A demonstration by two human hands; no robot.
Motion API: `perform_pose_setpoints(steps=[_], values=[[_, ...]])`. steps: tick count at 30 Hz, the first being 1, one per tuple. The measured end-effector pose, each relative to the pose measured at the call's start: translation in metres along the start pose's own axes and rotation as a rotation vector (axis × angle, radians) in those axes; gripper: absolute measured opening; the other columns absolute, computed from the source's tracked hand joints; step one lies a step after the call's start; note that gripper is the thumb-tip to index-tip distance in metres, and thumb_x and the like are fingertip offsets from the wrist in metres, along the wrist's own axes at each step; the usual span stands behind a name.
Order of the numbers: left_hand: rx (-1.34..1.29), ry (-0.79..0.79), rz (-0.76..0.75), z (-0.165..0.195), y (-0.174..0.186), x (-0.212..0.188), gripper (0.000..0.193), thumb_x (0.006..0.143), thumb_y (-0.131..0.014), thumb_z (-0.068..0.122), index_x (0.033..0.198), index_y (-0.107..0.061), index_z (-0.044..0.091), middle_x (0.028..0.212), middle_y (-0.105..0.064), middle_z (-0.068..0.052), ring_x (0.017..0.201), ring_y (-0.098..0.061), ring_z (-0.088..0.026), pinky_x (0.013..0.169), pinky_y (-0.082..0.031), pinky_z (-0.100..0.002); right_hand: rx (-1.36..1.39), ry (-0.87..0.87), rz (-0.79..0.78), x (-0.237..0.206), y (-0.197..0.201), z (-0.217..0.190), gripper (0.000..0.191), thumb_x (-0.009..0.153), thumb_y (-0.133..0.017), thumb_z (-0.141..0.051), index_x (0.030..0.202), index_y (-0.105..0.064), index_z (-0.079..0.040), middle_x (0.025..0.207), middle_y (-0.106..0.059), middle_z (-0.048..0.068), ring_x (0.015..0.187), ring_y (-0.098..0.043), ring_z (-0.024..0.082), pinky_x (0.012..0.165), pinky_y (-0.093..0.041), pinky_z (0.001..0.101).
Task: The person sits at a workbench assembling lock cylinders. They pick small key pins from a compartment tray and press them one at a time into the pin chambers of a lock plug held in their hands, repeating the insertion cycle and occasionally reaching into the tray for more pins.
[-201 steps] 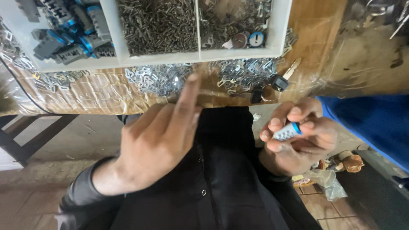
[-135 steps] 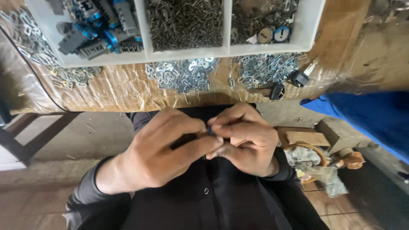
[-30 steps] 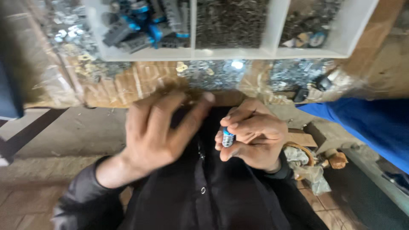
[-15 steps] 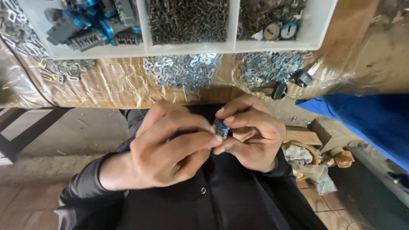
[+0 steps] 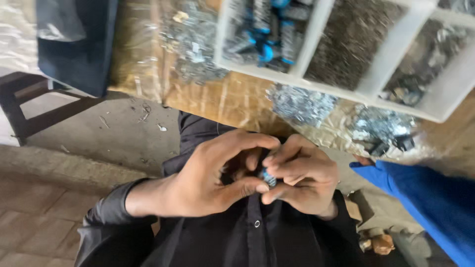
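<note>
My left hand (image 5: 213,175) and my right hand (image 5: 304,175) meet in front of my black shirt, fingertips pressed together around a small blue and grey part (image 5: 268,178). Only a sliver of that part shows between the fingers. Both hands grip it. The view is blurred and tilted.
A white divided tray (image 5: 316,42) on the workbench holds grey and blue parts, dark screws and small metal pieces. Heaps of shiny metal bits (image 5: 302,104) lie on the wrapped wooden bench edge. Another person's blue sleeve (image 5: 425,198) reaches in at right. A dark stool (image 5: 29,106) stands at left.
The camera has swung left and tilted, so the tray now slants across the top right. My hands stay closed together on the small part, lower in view.
</note>
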State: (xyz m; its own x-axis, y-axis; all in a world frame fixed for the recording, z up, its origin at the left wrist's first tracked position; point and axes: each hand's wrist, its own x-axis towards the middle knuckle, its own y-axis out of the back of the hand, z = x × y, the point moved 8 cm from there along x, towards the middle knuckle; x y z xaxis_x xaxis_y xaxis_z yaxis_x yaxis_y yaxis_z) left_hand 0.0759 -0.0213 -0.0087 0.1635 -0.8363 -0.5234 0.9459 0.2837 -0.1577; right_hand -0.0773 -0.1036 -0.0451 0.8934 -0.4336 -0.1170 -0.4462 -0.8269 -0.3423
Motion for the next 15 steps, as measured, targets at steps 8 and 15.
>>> perform_pose_setpoints(steps=[8, 15], values=[[1.111, -0.458, 0.492, 0.027, 0.037, -0.014, 0.056, 0.096, -0.081, 0.031, 0.142, -0.061, 0.006, 0.095, -0.055, -0.008, 0.085, -0.056, -0.028, 0.077, -0.049, -0.041, 0.430, -0.025, 0.179, 0.016, -0.021, 0.000, 0.042, 0.085, -0.089, -0.003, 0.122, -0.071, 0.001, 0.119, -0.061, 0.015, 0.089, -0.072, 0.024, 0.066, -0.068, 0.0317], [1.138, -0.499, 0.472, 0.004, 0.042, -0.027, 0.057, 0.096, -0.080, 0.024, 0.147, -0.060, 0.007, 0.102, -0.056, -0.006, 0.091, -0.057, -0.025, 0.080, -0.050, -0.039, 0.346, -0.004, 0.123, 0.030, -0.023, -0.012, 0.042, 0.086, -0.088, -0.002, 0.125, -0.070, 0.000, 0.121, -0.060, 0.015, 0.091, -0.071, 0.023, 0.066, -0.067, 0.0290]])
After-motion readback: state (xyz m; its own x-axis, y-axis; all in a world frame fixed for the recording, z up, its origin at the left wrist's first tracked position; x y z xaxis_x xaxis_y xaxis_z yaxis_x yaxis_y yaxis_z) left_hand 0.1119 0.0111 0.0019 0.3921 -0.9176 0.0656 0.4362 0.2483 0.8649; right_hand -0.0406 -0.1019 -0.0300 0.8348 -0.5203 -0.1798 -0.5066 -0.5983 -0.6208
